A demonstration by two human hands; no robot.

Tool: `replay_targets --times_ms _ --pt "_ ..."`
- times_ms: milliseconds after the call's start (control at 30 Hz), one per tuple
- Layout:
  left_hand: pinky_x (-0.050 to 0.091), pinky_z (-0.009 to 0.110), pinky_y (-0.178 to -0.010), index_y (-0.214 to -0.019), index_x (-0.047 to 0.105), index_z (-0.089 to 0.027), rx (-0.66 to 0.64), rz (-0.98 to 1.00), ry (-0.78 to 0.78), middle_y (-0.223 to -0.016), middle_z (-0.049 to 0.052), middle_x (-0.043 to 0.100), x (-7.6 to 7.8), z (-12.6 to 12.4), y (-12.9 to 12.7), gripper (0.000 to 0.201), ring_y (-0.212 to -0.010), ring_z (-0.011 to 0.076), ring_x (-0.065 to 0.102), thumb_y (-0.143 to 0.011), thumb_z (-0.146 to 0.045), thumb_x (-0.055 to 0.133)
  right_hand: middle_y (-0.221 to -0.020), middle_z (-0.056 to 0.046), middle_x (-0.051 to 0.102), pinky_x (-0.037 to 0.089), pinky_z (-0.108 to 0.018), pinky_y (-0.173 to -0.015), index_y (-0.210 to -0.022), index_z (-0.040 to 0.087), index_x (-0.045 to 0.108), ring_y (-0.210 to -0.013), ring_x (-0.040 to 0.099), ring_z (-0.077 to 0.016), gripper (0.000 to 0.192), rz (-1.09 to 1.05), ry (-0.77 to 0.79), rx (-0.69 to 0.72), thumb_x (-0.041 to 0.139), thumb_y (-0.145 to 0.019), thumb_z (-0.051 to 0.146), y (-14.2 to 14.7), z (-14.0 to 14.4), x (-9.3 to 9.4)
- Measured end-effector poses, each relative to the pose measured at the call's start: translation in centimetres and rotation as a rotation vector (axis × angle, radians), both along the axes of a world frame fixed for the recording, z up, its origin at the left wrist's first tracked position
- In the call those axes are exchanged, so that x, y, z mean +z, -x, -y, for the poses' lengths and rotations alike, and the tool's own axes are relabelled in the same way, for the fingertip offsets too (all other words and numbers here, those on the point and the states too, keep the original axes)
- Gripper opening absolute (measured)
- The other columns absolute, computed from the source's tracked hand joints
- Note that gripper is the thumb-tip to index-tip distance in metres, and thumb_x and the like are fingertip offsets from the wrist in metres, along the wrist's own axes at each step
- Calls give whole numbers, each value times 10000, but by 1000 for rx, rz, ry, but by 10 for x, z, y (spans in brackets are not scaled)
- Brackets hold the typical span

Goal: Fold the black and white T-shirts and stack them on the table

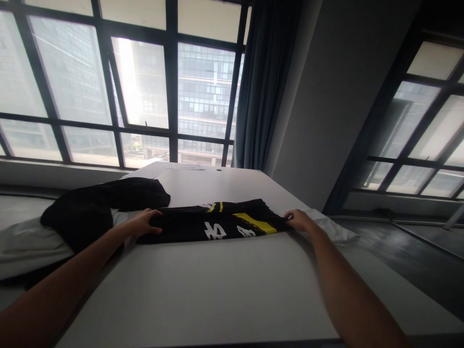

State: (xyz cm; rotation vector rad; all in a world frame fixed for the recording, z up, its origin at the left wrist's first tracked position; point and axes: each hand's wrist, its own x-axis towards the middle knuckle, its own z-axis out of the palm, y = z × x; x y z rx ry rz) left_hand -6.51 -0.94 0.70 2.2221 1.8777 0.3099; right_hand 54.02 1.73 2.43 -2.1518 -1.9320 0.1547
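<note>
The right hand (297, 221) pinches the right corner of a folded black garment with yellow-and-white print (192, 223); the left hand (145, 223) grips its left end. The garment lies mid-frame on a white table (203, 295). Black cloth (87, 208) is heaped at left; a blue-grey curtain (259, 96) hangs upper centre-right beside windows (141, 87).

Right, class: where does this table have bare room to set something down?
Bare patches on the white table: from its near edge to the printed black garment; and behind it, short of the papers. Crowded: the left, with plain black cloth, and beside the right hand, with pale crumpled material.
</note>
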Motion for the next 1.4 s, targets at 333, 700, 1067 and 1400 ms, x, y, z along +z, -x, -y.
replay_targets --times_ms 333,700,1067,1400 --pt "494 328 -892 -1258 587 -176 24 -62 1 -1250 135 589 2 1 -3 714 -1071 284 615 -652 -552 617 -908 -98 727 490 -253 -706 -1044 142 722 -843 679 -224 388 71 161 -48 674 -659 116 1 11 9" --pt "498 276 -832 -1074 690 -207 45 -51 -33 -1078 49 722 7 -3 3 416 -991 250 661 -699 -343 572 -837 -61 718 469 -238 -664 -837 157 747 -778 656 -183 151 25 306 13 704 -694 136 29 9 8" --pt "510 309 -846 -941 723 -216 -102 2 -48 -1033 58 688 22 6 20 476 -929 267 656 -630 -552 596 -1226 -73 614 420 -255 -947 -1210 212 639 -1084 589 -193 460 87 -77 278 672 -754 176 50 5 4" --pt "439 351 -976 -1036 728 -226 -99 85 -414 -1137 51 653 33 5 29 419 -1047 254 584 -815 -423 432 -1051 -67 700 453 -235 -850 -1038 163 699 -892 639 -170 285 -89 -390 132 499 -834 159 47 5 13"
